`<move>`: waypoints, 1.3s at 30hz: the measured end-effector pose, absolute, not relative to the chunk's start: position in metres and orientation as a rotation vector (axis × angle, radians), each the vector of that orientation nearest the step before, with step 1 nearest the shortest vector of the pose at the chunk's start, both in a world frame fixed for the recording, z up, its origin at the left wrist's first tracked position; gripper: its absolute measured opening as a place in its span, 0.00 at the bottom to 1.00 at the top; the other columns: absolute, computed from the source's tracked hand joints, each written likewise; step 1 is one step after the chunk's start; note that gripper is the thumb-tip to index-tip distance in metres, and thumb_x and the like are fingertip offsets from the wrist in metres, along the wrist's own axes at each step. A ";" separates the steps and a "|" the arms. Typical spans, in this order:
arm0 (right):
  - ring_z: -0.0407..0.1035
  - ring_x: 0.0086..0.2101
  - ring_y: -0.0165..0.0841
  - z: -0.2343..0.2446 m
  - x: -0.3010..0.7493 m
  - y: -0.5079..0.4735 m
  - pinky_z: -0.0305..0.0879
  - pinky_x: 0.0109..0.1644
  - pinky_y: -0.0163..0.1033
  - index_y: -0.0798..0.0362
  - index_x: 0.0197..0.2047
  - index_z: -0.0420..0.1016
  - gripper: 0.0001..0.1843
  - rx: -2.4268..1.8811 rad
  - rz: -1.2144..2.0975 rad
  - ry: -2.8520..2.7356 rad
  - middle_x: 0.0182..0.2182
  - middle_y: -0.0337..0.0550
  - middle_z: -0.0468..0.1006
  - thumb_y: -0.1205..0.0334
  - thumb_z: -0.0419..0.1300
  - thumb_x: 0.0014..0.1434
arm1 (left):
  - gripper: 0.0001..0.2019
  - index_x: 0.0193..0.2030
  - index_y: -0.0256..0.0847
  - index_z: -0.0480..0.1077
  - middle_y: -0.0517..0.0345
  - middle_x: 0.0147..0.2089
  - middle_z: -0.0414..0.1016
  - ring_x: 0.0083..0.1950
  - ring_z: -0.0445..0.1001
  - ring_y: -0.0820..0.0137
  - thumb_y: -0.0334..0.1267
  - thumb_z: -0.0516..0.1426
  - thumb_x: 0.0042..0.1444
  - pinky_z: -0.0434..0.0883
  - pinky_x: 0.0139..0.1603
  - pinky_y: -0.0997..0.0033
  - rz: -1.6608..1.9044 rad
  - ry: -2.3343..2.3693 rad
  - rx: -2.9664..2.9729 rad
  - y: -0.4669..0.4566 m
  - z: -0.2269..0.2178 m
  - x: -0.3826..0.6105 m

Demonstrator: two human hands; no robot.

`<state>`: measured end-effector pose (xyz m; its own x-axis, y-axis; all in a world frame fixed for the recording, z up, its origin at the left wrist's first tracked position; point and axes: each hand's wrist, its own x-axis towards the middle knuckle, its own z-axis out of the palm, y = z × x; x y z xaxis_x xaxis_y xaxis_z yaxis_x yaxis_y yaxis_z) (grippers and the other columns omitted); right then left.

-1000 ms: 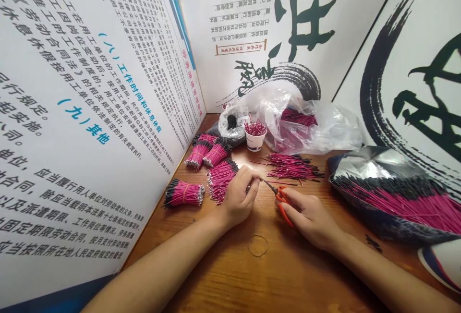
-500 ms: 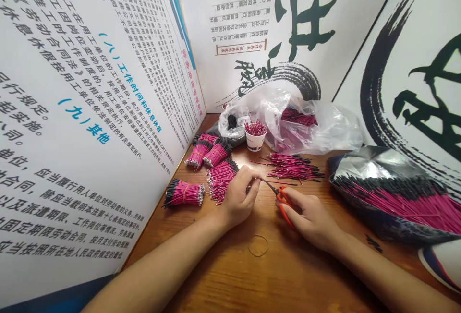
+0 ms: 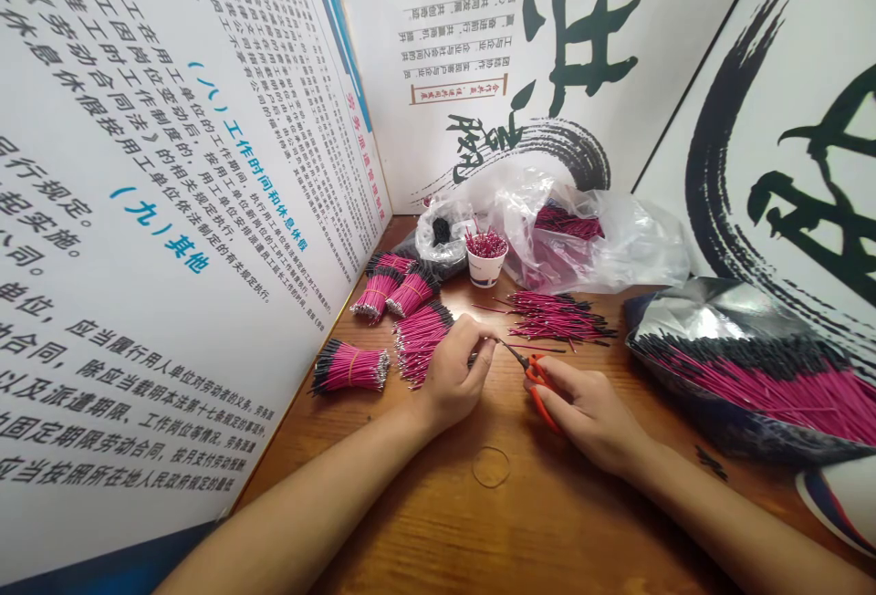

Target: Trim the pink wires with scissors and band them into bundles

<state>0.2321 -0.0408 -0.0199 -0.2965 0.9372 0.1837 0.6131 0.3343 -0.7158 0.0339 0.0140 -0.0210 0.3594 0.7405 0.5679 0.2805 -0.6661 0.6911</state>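
Note:
My right hand [image 3: 592,412] grips a pair of scissors [image 3: 536,374] by its orange handles. The dark, narrow blades point left and reach the fingertips of my left hand [image 3: 457,371]. Those fingers are pinched together, and what they hold is too small and covered to make out. Just behind the left hand lies a loose pile of pink wires with black ends [image 3: 421,339]. Another spread of pink and black wires [image 3: 557,317] lies beyond the scissors. A thin rubber band [image 3: 491,467] rests on the wooden table [image 3: 438,531] between my forearms.
Bundled wires [image 3: 350,367] lie at the left, more bundles [image 3: 412,289] behind. At the back stand a paper cup of pink pieces [image 3: 486,259] and clear plastic bags [image 3: 636,244]. A silver-lined bag of wires [image 3: 745,385] sits right. Printed panels [image 3: 438,148] wall the table in.

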 end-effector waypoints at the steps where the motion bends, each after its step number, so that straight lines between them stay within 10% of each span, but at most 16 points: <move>1: 0.61 0.25 0.30 -0.020 0.232 -0.041 0.56 0.30 0.35 0.51 0.34 0.67 0.12 -1.355 0.710 -2.010 0.24 0.37 0.70 0.56 0.50 0.66 | 0.08 0.40 0.39 0.67 0.56 0.36 0.66 0.38 0.66 0.70 0.36 0.48 0.68 0.64 0.40 0.69 1.261 0.892 2.142 0.014 -0.021 0.034; 39: 0.61 0.23 0.29 -0.020 0.232 -0.040 0.57 0.28 0.34 0.52 0.34 0.68 0.14 -1.398 0.669 -1.940 0.22 0.36 0.69 0.54 0.50 0.65 | 0.06 0.39 0.40 0.66 0.56 0.36 0.65 0.37 0.65 0.71 0.34 0.49 0.66 0.64 0.37 0.71 1.261 0.914 2.203 0.013 -0.018 0.034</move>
